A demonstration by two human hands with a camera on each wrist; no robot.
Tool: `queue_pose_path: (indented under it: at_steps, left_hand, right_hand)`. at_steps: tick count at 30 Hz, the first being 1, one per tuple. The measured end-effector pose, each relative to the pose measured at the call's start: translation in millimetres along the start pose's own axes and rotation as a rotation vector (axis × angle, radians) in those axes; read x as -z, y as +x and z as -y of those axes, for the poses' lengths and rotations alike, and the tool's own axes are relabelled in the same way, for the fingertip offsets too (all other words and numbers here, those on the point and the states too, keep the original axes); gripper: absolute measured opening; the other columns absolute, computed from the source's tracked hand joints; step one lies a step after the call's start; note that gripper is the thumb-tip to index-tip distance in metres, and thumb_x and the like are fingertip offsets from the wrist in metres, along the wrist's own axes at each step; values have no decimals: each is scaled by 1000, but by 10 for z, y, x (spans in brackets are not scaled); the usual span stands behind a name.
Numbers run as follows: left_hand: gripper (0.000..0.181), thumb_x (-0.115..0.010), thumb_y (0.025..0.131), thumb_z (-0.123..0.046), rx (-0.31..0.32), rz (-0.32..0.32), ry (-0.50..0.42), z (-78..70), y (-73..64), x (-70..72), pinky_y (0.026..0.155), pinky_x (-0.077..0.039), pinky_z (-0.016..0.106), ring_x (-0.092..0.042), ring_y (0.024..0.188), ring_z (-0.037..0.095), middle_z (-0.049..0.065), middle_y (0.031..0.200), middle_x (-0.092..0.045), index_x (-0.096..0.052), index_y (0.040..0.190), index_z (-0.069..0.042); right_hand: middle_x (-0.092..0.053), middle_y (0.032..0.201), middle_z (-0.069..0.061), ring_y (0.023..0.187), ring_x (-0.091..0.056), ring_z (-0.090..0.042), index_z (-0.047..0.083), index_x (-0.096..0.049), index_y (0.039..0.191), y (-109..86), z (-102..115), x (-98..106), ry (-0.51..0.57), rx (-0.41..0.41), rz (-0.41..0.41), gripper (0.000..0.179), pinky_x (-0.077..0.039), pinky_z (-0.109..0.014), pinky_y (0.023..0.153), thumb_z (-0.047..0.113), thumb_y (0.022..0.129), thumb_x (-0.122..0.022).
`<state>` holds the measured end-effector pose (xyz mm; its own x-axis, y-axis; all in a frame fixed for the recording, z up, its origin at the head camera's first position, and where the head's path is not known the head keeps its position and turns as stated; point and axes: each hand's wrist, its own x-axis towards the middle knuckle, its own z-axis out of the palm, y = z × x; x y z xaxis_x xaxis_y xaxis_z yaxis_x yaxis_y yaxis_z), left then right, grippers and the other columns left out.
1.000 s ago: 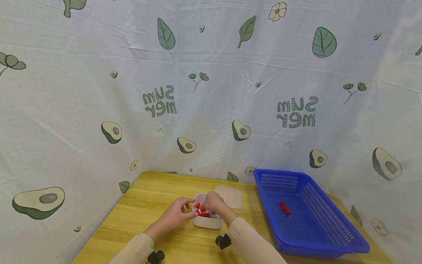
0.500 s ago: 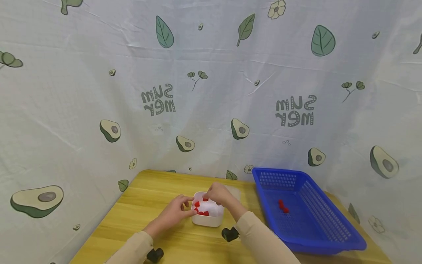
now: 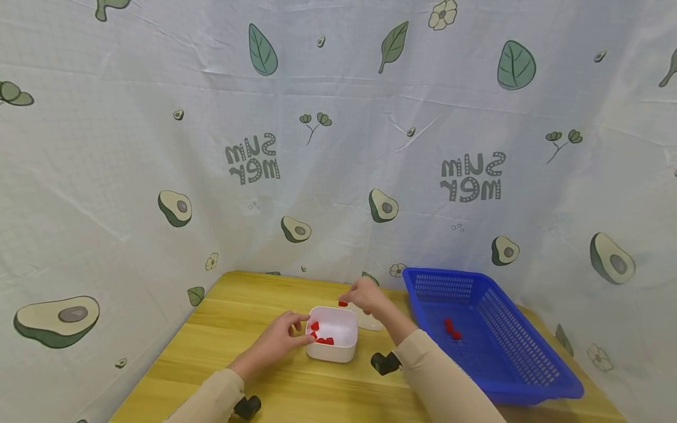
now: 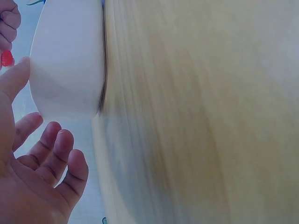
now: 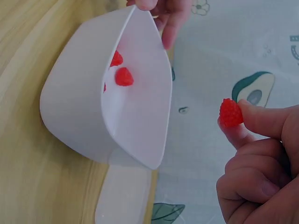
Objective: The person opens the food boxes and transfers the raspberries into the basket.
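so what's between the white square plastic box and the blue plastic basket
Head view: a pale flat lid, partly hidden by the right hand; the right forearm crosses there too.

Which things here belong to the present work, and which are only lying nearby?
In use:
red bumpy berry in the right hand
white square box touched by the left hand
blue slotted plastic basket of red pieces, likely

Probably just nearby:
pale flat panel
white avocado-print backdrop cloth

Soft, faint shadows on the table (image 4: 210,116)
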<state>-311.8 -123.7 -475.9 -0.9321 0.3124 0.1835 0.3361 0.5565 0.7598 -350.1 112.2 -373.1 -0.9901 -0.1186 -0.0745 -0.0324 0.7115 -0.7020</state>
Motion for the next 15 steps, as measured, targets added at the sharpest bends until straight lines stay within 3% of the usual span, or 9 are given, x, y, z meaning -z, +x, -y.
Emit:
queue_pose_path:
  at_steps: [3, 8, 15]
  left_hand:
    - [55, -77, 89, -38, -6, 0, 1, -1, -7, 0, 70, -44, 28, -49, 89, 20, 2, 103, -55, -63, 136, -11]
    - [55, -77, 89, -36, -18, -3, -2, -1, -10, 2, 69, -43, 28, -49, 88, 20, 3, 102, -55, -62, 136, -9]
    - [55, -77, 89, -37, -17, -3, 2, 11, -7, -2, 69, -43, 27, -49, 88, 19, 2, 102, -55, -62, 136, -10]
  right_hand:
    - [-27, 55, 5, 44, -21, -11, 6, -70, 73, 10, -31, 94, -1, -5, 0, 24, -22, -24, 43, 22, 91, -74]
    - [-27, 55, 6, 44, -19, -10, 7, -78, 87, 0, -74, 265, 15, -16, 11, 17, -22, -24, 43, 22, 93, -72]
    - [-22, 53, 7, 46, -15, -9, 9, -60, 69, -12, -192, 517, 62, -4, -17, 31, -21, -25, 43, 24, 94, -71]
